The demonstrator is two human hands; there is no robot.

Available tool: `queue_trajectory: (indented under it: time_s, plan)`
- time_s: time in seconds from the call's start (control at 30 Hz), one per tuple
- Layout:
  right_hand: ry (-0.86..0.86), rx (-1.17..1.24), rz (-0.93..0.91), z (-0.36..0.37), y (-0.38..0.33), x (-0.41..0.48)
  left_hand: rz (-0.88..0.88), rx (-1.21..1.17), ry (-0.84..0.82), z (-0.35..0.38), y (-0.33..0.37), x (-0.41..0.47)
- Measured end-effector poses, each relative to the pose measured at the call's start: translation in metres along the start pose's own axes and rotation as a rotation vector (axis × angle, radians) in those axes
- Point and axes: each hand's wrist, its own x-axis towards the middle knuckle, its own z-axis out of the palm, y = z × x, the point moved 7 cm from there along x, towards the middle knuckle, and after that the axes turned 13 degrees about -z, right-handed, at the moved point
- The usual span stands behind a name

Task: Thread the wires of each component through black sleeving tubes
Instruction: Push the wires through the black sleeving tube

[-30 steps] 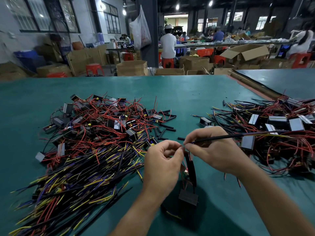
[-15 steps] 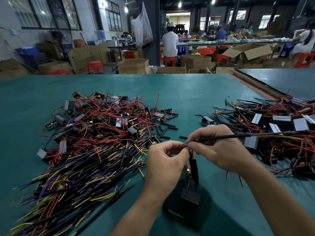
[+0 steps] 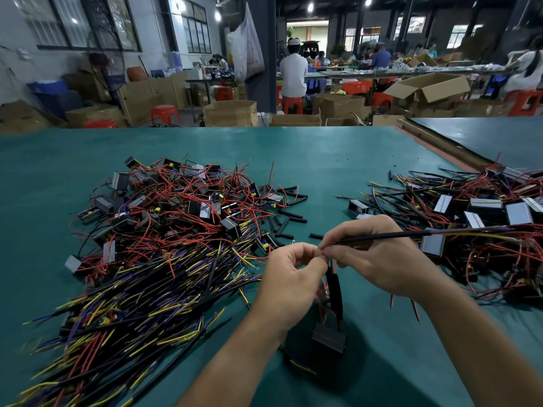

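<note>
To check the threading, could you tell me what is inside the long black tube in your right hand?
Only a yellow wire shows, trailing from the tube at its far end; whatever runs inside is hidden.

Teal table (image 3: 323, 160) — black tube (image 3: 390, 235), seemingly yellow-tipped wires (image 3: 482, 237).

— What sort of place is it?
— A factory assembly hall. The green work table (image 3: 323, 154) carries a heap of wired components (image 3: 176, 207) at 10 o'clock and a second heap (image 3: 484, 212) at 2 o'clock (many alike, with red, yellow and blue leads).
— And beyond the table?
— At 12 o'clock a worker in white (image 3: 293, 73) sits on a red stool (image 3: 292, 102) beside a long bench (image 3: 382, 73) where others sit. Cardboard cartons (image 3: 230, 113) stand on the floor from 10 to 1 o'clock, paned windows (image 3: 88, 22) line the wall at 11, and ceiling lamps (image 3: 310, 7) glow overhead.
</note>
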Motion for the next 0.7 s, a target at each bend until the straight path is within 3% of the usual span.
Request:
queue_trajectory:
  time_s: [0.47,0.7]
  plan:
    - [-0.005,0.063,0.02,-0.003,0.002,-0.001,-0.001,-0.058,-0.076,-0.001,0.001,-0.001]
    - [-0.003,0.069,0.024,-0.005,0.003,-0.001,-0.258,-0.187,-0.377,0.009,-0.012,-0.001]
